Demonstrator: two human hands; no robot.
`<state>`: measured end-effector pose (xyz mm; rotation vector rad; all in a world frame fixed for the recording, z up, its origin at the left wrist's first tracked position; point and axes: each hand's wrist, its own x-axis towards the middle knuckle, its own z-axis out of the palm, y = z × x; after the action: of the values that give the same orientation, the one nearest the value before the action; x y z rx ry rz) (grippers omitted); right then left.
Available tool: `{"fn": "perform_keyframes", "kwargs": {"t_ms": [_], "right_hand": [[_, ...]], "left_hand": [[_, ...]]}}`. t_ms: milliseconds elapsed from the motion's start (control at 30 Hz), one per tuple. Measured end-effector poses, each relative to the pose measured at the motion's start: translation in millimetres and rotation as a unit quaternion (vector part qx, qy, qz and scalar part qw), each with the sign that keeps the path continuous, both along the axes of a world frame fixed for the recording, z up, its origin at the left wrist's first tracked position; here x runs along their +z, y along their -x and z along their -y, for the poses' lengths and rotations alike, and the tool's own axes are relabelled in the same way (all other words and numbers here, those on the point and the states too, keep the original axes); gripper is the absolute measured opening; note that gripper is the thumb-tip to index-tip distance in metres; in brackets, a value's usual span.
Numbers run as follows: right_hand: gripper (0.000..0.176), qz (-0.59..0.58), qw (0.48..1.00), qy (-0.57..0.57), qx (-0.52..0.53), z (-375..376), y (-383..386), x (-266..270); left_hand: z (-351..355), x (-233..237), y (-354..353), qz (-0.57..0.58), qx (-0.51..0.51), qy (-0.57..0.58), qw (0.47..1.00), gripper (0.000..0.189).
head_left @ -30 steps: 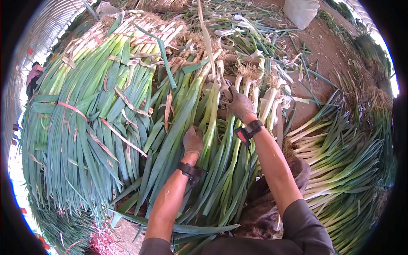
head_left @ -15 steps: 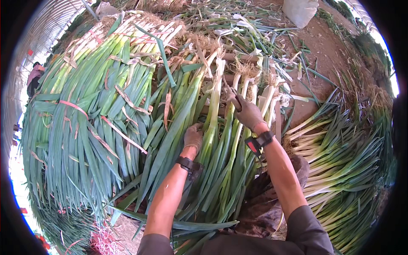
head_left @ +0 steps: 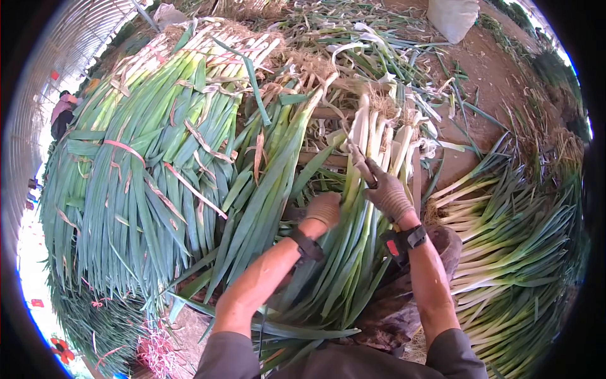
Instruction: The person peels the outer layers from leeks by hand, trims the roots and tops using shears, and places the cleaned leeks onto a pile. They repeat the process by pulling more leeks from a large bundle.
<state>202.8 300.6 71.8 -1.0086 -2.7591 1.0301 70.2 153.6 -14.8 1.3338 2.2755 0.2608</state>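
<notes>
Gloved, my right hand (head_left: 386, 191) is closed around a small tool (head_left: 361, 161) whose narrow end points up and to the left, over the white stalks. My left hand (head_left: 324, 208), also gloved, lies against green onion stalks (head_left: 351, 189) in the middle. Its fingers are blurred and partly hidden, so their grip cannot be made out. The stalks lie lengthwise on a wooden slatted rack (head_left: 333, 158), with roots at the far end and green leaves toward me. Both wrists carry black straps.
Tied green onion bundles (head_left: 145, 164) are piled at the left. More onions (head_left: 499, 234) lie on the ground at the right. Loose trimmings and a white sack (head_left: 453, 18) are at the back. Pink ties (head_left: 156, 354) lie at lower left. Another person (head_left: 63, 114) is far left.
My left hand has moved right and slightly down, and the stalks near it have shifted right. My right hand and the tool have moved down and right. The view has shifted slightly.
</notes>
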Motion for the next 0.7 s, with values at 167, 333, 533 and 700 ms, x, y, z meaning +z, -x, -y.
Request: {"fn": "perform_keyframes", "kwargs": {"t_ms": [167, 333, 533, 700], "right_hand": [[0.086, 0.025, 0.997, 0.068, 0.034, 38, -2, 7], [0.085, -0.038, 0.994, 0.092, 0.041, 63, -14, 2], [0.085, -0.059, 0.994, 0.095, -0.001, 53, -30, 4], [0.085, -0.094, 0.991, 0.092, 0.008, 73, -43, 21]], "left_hand": [[-2, 76, 73, -0.305, 0.144, -0.098, 0.936, 0.03], [9, 32, 141, -0.336, 0.096, 0.038, 0.936, 0.029], [11, 62, 177, 0.126, 0.181, -0.1, 0.97, 0.043], [38, 78, 124, 0.445, 0.151, -0.133, 0.873, 0.035]]}}
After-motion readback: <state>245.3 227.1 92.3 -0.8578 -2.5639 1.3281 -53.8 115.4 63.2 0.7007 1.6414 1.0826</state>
